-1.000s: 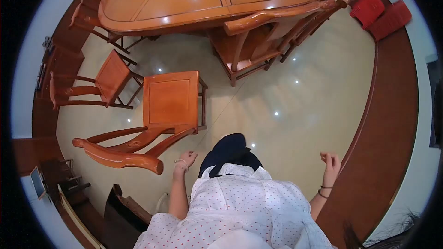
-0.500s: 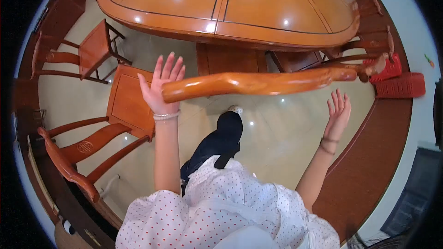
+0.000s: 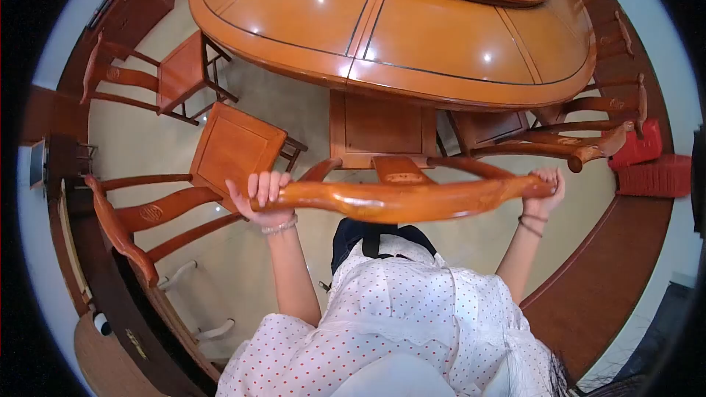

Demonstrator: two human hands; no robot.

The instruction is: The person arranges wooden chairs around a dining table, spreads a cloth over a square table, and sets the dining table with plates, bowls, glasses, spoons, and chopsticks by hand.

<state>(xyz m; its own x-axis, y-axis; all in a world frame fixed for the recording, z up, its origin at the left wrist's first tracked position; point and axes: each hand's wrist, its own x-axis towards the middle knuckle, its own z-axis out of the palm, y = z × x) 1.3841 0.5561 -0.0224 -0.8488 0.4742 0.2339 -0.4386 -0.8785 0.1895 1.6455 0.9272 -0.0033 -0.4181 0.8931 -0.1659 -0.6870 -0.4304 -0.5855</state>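
Note:
Straight ahead stands a polished wooden chair [image 3: 397, 202], its curved top rail spanning between my hands. My left hand [image 3: 266, 198] has its fingers curled over the rail's left end, the thumb sticking out to the side. Around the right end of the same rail, my right hand [image 3: 546, 190] is closed. The chair's seat [image 3: 382, 129] lies beyond the rail, partly beneath the edge of the large oval wooden table [image 3: 471, 77].
At left, a wooden chair [image 3: 239, 147] stands turned at an angle, with another chair [image 3: 180, 77] behind it. More chairs [image 3: 581, 148] line the table's right side. Red plastic stools or baskets [image 3: 653, 175] sit at far right, beside a brown wooden ledge [image 3: 614, 265].
Both hands were open, the left with its palm against the rail's end and the right apart from it. Now both have closed on the rail, and the chair appears lower and squarer in view.

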